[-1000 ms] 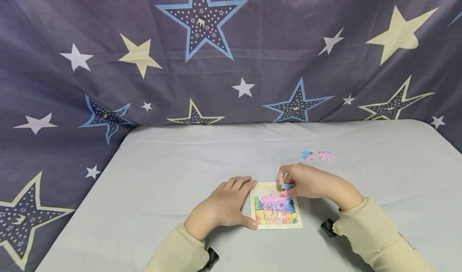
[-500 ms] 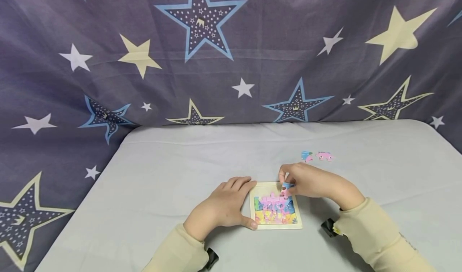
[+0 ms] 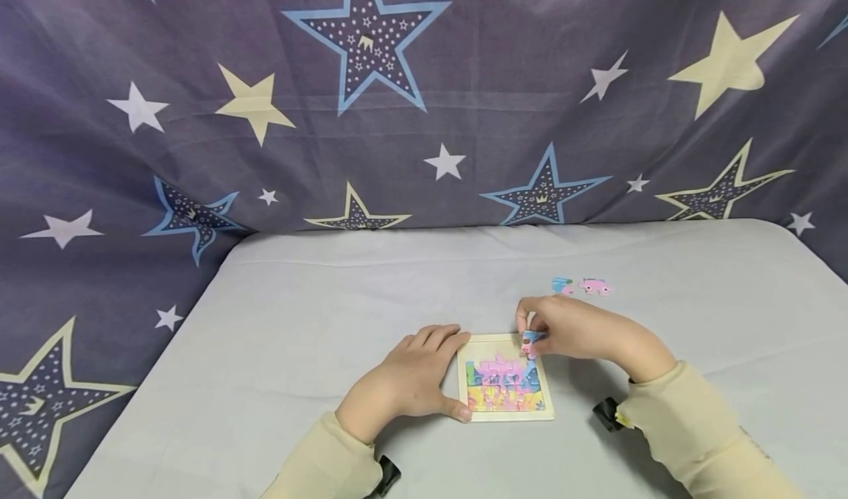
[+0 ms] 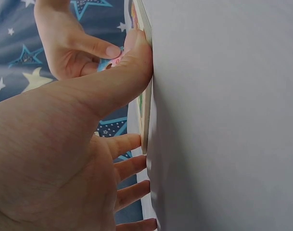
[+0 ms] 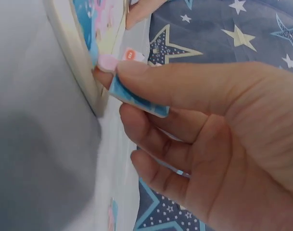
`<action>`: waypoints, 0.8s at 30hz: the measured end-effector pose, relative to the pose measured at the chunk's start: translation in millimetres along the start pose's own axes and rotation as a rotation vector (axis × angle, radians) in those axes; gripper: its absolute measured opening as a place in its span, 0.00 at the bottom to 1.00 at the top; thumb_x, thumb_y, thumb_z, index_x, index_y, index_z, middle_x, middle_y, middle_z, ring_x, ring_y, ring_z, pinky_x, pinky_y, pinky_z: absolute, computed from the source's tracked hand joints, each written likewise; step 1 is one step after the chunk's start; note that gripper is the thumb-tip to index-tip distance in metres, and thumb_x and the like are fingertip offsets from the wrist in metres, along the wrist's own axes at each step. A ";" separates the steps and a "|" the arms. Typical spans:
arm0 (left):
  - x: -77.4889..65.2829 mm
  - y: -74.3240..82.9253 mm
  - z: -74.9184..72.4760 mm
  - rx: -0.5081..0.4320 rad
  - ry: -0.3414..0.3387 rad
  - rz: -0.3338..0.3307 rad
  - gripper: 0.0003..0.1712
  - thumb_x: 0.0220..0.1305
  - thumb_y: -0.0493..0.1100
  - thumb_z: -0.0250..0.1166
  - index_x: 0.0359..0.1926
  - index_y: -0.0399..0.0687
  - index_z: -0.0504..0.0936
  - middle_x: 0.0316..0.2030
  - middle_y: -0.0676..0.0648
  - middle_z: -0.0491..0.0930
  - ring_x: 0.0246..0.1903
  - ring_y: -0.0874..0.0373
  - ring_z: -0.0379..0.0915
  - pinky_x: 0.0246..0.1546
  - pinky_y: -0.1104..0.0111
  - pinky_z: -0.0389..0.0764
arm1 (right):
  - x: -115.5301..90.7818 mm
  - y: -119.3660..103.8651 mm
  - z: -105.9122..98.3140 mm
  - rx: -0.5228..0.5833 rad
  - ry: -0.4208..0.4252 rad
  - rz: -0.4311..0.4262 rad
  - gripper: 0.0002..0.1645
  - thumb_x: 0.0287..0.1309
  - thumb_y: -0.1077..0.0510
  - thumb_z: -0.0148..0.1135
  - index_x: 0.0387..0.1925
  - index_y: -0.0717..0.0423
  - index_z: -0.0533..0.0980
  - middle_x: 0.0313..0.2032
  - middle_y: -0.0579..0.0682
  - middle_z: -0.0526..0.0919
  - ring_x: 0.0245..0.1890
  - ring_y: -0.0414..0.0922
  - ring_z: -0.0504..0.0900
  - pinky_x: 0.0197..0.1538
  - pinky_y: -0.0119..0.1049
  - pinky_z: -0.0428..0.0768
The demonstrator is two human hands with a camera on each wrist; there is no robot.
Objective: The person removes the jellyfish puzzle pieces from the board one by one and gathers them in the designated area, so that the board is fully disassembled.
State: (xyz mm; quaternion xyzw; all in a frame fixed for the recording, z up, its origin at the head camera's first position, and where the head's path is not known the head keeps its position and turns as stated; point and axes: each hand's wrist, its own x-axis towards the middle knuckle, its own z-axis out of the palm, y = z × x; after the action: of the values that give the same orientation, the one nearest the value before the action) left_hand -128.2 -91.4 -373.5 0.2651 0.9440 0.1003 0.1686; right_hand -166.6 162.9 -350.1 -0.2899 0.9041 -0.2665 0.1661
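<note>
A shallow pale wooden puzzle tray (image 3: 506, 416) lies on the table. Its lower part is filled with joined pink, blue and yellow jigsaw pieces (image 3: 503, 387), while the upper strip shows bare wood. My left hand (image 3: 412, 375) rests along the tray's left side, fingers spread, thumb (image 4: 129, 72) at the near corner and index finger at the far one. Over the tray's upper right corner, my right hand (image 3: 583, 327) pinches a blue and pink jigsaw piece (image 5: 139, 100) between thumb and fingers. The piece is tilted, and the fingers hide part of it.
Two loose jigsaw pieces lie beyond the right hand: a blue and pink one (image 3: 562, 285) and a pink one with eyes (image 3: 595, 286). A pale grey cloth (image 3: 331, 300) covers the table. Behind it hangs a dark star-patterned curtain (image 3: 397, 138).
My right hand has shifted slightly right and away from the joined pieces, carrying the pinched jigsaw piece along. The left hand and the tray stay in place.
</note>
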 end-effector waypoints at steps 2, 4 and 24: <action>-0.2 0.3 -0.4 -0.002 -0.001 -0.002 0.62 0.48 0.69 0.73 0.77 0.50 0.55 0.75 0.47 0.53 0.74 0.50 0.47 0.70 0.51 0.56 | -1.7 2.5 -3.0 0.006 0.008 0.003 0.15 0.55 0.65 0.72 0.37 0.53 0.72 0.26 0.42 0.82 0.26 0.38 0.73 0.35 0.35 0.75; -0.4 0.7 -0.8 -0.003 -0.002 -0.004 0.62 0.48 0.69 0.73 0.77 0.50 0.55 0.75 0.47 0.53 0.74 0.50 0.47 0.70 0.51 0.56 | -3.4 5.7 -6.1 0.003 0.022 0.006 0.15 0.55 0.64 0.72 0.38 0.54 0.72 0.23 0.40 0.80 0.24 0.38 0.70 0.34 0.34 0.73; -0.7 0.7 -0.5 0.002 0.004 -0.002 0.62 0.48 0.68 0.73 0.77 0.50 0.55 0.75 0.48 0.53 0.74 0.51 0.46 0.71 0.52 0.56 | -23.9 40.5 -38.1 -0.046 0.226 0.003 0.13 0.55 0.66 0.70 0.41 0.56 0.77 0.25 0.40 0.81 0.28 0.40 0.75 0.35 0.37 0.75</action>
State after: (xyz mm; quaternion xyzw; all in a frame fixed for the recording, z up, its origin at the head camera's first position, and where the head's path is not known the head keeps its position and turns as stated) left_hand -127.5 -91.3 -372.7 0.2641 0.9448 0.0998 0.1663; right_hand -183.0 220.2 -339.5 -0.2604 0.9234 -0.2762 0.0567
